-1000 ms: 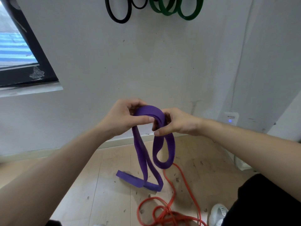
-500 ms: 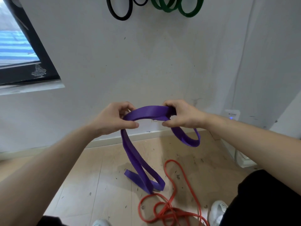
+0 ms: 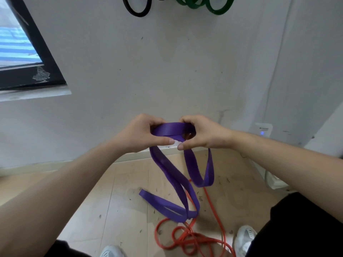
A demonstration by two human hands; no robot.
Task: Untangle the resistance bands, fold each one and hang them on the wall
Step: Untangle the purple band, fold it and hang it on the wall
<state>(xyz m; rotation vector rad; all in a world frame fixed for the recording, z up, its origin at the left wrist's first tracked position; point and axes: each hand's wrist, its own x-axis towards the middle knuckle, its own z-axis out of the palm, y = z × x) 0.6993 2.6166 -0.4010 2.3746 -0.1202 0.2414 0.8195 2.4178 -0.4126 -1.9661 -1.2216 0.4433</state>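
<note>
Head: purple band [image 3: 174, 175] over orange band [image 3: 186, 236]

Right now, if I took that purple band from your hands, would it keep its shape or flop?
Probably floppy: the purple band sags in loose loops below the left hand and right hand that grip it. Likely light for its length, since it hangs from the fingers alone. Its flat, smooth-looking surface might slip through a loose grip.

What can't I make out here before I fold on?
Head view only.
Black band, green bands: how they hang is cut off by the top edge.
Purple band: fold count hidden inside left hand and right hand.
Orange band: its tangle runs off the bottom edge.
</note>
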